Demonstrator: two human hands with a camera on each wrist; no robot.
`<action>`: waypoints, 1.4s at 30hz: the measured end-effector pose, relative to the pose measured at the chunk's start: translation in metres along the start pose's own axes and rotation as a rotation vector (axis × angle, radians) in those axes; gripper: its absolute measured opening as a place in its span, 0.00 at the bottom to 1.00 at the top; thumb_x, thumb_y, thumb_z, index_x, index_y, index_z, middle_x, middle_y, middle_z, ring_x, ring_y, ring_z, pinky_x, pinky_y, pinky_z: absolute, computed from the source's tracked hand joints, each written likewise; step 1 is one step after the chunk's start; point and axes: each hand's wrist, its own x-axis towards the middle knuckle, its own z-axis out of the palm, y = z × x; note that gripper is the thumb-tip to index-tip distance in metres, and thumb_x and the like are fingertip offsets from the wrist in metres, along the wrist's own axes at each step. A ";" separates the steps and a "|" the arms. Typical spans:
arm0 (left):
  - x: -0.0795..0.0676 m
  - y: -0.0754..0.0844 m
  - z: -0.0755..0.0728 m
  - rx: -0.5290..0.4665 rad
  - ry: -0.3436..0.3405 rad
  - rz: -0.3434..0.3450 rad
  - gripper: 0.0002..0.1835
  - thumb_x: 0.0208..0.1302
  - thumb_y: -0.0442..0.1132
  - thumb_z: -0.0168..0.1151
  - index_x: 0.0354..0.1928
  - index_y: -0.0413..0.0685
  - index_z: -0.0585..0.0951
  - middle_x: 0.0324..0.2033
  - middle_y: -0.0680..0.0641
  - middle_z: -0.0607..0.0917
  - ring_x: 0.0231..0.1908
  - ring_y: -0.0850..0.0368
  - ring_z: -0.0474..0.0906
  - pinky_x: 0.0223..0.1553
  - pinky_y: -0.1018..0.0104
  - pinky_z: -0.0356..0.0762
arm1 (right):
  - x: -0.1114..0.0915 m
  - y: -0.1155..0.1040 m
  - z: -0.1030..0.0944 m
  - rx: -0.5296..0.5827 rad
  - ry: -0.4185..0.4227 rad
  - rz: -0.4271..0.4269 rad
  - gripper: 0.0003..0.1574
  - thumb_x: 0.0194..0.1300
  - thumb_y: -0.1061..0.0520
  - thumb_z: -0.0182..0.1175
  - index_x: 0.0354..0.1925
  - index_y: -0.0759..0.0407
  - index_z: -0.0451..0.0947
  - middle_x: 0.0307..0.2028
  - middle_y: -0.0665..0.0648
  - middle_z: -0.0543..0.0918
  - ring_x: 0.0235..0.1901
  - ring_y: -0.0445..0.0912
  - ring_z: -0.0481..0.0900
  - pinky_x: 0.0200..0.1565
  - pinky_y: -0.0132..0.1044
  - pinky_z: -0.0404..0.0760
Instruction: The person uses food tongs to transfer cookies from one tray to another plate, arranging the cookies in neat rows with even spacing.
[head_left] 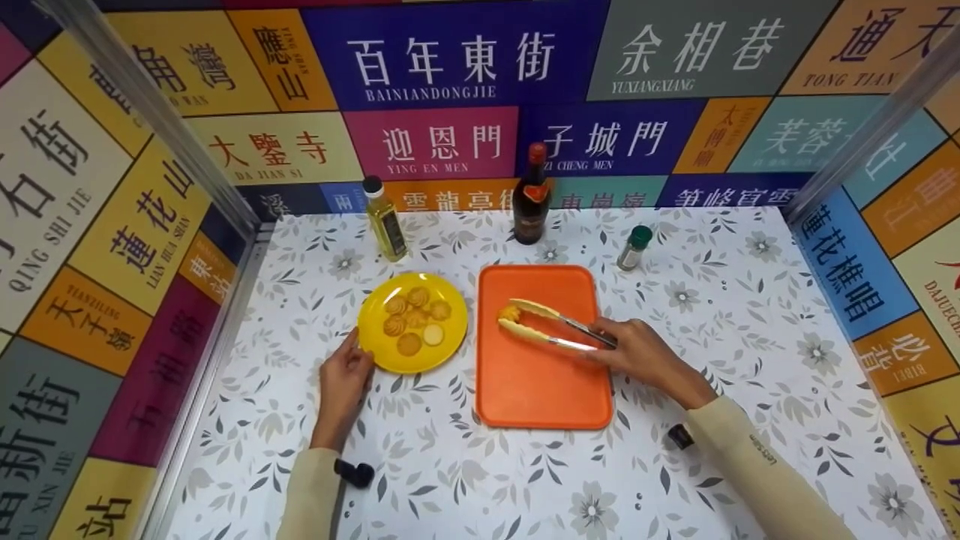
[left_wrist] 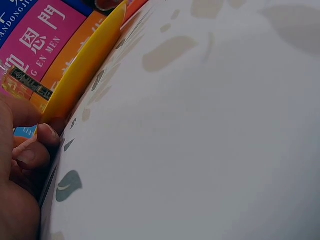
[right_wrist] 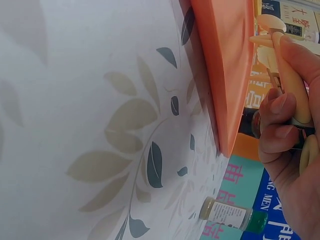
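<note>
In the head view my right hand (head_left: 645, 352) grips a pair of tongs (head_left: 559, 343) with steel handles and cream tips. Between the tips is a golden swirled cookie (head_left: 511, 312), over the upper left of the orange tray (head_left: 544, 390). My left hand (head_left: 345, 382) holds the left rim of the yellow plate (head_left: 379, 349), its thumb and fingers at the edge in the left wrist view. Several swirled cookies (head_left: 418, 297) lie on that plate, along with two flatter round ones, one of them paler (head_left: 433, 334).
An oil bottle (head_left: 385, 221) stands behind the plate, and a dark red-capped bottle (head_left: 532, 202) behind the tray. To the tray's back right is a small green-capped jar (head_left: 634, 249). Sign-printed panels (head_left: 442, 142) wall in the flower-patterned table (head_left: 420, 480).
</note>
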 end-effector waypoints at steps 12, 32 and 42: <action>-0.002 0.000 0.000 0.002 0.000 -0.002 0.34 0.78 0.36 0.64 0.83 0.46 0.70 0.32 0.43 0.85 0.22 0.54 0.76 0.22 0.68 0.74 | 0.001 -0.002 0.000 0.004 0.005 0.021 0.25 0.68 0.46 0.80 0.54 0.60 0.88 0.28 0.44 0.81 0.26 0.40 0.74 0.30 0.34 0.72; -0.003 0.001 0.001 -0.014 -0.013 -0.002 0.35 0.78 0.37 0.64 0.84 0.50 0.70 0.30 0.42 0.84 0.21 0.52 0.76 0.21 0.66 0.75 | 0.011 -0.007 -0.008 -0.051 -0.108 0.092 0.24 0.67 0.47 0.80 0.52 0.61 0.89 0.28 0.47 0.82 0.26 0.43 0.75 0.31 0.38 0.74; -0.003 0.002 -0.001 0.004 -0.009 0.002 0.35 0.79 0.37 0.63 0.84 0.48 0.69 0.31 0.42 0.84 0.20 0.53 0.75 0.21 0.66 0.75 | 0.034 -0.025 -0.026 -0.147 -0.213 0.080 0.22 0.67 0.44 0.80 0.44 0.59 0.86 0.24 0.46 0.79 0.24 0.43 0.72 0.29 0.39 0.70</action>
